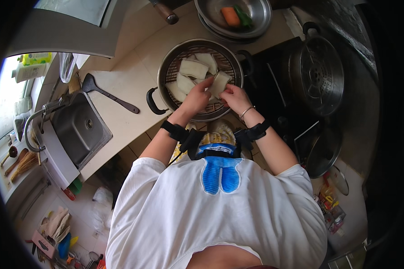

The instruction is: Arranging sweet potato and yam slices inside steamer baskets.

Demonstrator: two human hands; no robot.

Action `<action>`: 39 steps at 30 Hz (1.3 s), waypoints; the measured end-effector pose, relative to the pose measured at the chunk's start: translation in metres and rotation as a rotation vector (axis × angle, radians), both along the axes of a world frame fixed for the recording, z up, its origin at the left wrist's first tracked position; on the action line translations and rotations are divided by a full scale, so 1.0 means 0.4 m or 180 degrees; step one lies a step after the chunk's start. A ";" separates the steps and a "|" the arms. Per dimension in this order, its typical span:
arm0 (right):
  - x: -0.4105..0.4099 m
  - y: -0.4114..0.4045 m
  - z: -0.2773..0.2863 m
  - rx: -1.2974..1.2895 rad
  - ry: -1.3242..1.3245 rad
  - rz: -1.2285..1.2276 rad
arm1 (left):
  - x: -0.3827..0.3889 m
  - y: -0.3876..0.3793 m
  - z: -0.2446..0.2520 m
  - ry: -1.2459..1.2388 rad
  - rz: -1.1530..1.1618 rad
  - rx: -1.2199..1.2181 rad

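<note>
In front of me stands a wide metal pot [165,60] with black handles and a brown slatted rack [192,55] inside. Several pale, flat slices of food [193,68] overlap on the rack; their exact kind is unclear. One slice [221,83] is tilted up at the right of the pile, between my two hands. The fingers of my left hand [199,95] grip its left side, partly covering it. My right hand [236,98] pinches its lower right edge, close to the pot's rim.
Above the pot, a metal bowl [208,13] holds an orange carrot piece [230,17] and a green pepper [243,16]. A dark spatula [112,95] lies left, beside the sink [77,117]. Rightward, a steamer pan [323,77] rests on the black stove [269,67].
</note>
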State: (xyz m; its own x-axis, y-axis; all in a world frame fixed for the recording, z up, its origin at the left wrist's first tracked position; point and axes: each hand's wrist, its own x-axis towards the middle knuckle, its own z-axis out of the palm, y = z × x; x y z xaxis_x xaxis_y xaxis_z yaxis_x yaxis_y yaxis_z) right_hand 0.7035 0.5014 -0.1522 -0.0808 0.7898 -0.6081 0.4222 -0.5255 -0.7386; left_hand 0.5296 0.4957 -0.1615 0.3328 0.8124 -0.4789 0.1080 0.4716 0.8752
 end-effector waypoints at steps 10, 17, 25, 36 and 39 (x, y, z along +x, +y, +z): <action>0.096 -0.003 0.061 -0.0296 0.0324 -0.0084 | -0.116 -0.054 0.040 -0.0373 0.0824 -0.0045; 0.259 -0.016 0.232 -0.0252 0.0383 0.0116 | -0.236 -0.142 0.079 0.0086 0.1401 -0.0301; 0.347 -0.080 0.685 0.1248 0.1353 0.0172 | -0.252 -0.204 0.114 0.0061 0.1739 -0.0555; 0.490 -0.039 0.868 0.2621 0.1076 0.1342 | -0.125 -0.163 0.212 -0.0156 0.1645 -0.0466; 0.634 0.083 0.756 0.2049 -0.0284 0.0002 | -0.130 -0.180 0.214 -0.0137 0.1759 -0.0451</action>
